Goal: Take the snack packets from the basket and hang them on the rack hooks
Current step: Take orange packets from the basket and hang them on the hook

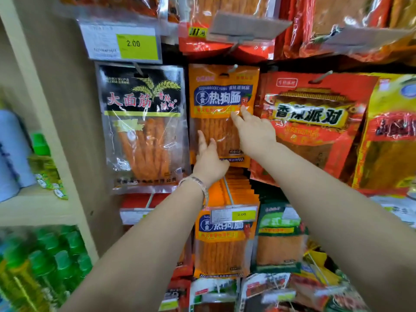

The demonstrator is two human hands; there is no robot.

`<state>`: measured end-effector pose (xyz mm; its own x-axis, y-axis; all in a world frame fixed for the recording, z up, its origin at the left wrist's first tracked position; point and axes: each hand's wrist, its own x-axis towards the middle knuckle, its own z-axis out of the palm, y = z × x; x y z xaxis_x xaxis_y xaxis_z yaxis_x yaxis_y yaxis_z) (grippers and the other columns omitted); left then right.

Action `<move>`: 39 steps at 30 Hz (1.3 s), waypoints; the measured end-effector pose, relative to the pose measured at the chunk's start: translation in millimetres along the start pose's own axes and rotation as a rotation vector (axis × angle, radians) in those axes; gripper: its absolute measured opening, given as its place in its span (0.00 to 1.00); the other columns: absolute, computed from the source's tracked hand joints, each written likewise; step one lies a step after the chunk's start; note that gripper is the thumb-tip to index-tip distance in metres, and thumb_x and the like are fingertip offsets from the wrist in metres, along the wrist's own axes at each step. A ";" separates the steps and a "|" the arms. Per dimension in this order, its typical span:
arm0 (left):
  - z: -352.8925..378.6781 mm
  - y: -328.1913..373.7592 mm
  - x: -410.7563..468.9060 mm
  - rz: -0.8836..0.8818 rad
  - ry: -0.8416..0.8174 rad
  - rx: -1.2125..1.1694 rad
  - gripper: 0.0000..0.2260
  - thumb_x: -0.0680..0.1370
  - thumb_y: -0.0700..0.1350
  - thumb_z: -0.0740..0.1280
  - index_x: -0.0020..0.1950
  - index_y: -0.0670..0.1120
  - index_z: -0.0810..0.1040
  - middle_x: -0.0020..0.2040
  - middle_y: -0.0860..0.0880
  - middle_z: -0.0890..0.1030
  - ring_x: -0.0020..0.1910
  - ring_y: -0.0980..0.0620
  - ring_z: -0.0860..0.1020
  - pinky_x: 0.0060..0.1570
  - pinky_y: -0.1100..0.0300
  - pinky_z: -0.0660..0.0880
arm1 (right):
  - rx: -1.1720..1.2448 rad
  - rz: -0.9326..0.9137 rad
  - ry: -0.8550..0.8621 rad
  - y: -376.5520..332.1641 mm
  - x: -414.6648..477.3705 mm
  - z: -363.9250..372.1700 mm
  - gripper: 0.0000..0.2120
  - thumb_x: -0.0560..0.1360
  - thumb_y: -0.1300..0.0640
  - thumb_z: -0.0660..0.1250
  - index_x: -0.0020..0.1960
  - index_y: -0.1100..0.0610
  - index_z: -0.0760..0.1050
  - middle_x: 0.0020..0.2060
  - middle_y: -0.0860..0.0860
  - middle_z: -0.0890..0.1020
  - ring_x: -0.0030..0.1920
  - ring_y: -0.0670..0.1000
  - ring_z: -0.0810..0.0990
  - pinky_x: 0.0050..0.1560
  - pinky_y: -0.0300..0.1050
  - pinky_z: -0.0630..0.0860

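An orange snack packet (221, 97) with a blue label hangs on a metal rack hook (233, 68) in the middle of the rack. My left hand (208, 159) lies on its lower left part with straight fingers. My right hand (253, 131) touches its right side with extended fingers, just under the label. Neither hand curls round the packet. The basket is out of view.
A black packet (144, 127) hangs to the left, a red one (313, 127) to the right. Below, more orange packets (222, 244) fill a hook with a price tag (234, 214). A wooden shelf post (45, 122) and green bottles (45, 262) stand at the left.
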<state>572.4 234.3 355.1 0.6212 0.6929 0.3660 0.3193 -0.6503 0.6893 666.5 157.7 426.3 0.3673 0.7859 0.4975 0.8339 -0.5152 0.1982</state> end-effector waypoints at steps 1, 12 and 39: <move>0.2 -0.1 1.8 -0.005 -0.010 -0.003 0.36 0.75 0.42 0.68 0.77 0.39 0.50 0.76 0.47 0.32 0.77 0.44 0.47 0.74 0.51 0.56 | 0.013 -0.005 -0.029 2.2 2.4 -2.6 0.37 0.73 0.65 0.64 0.77 0.53 0.50 0.77 0.58 0.51 0.68 0.60 0.68 0.63 0.53 0.67; -20.9 -11.4 -79.5 0.119 0.040 -0.175 0.21 0.75 0.35 0.66 0.68 0.42 0.72 0.67 0.43 0.72 0.60 0.49 0.76 0.60 0.66 0.70 | 0.704 0.062 0.175 5.8 -91.1 -1.4 0.18 0.73 0.57 0.66 0.62 0.51 0.73 0.48 0.48 0.79 0.47 0.51 0.79 0.50 0.48 0.76; -70.1 -290.0 -612.4 -1.237 -0.137 0.018 0.11 0.76 0.41 0.64 0.59 0.45 0.78 0.52 0.46 0.80 0.51 0.43 0.79 0.51 0.54 0.75 | 1.080 -0.001 -1.265 -281.2 -513.3 140.6 0.20 0.78 0.55 0.63 0.69 0.51 0.67 0.64 0.48 0.72 0.60 0.47 0.74 0.57 0.36 0.70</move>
<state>49.3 20.4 -25.1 -0.0347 0.8058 -0.5912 0.7522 0.4106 0.5154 301.4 -52.8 -3.6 -0.0032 0.8263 -0.5632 0.5184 -0.4802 -0.7076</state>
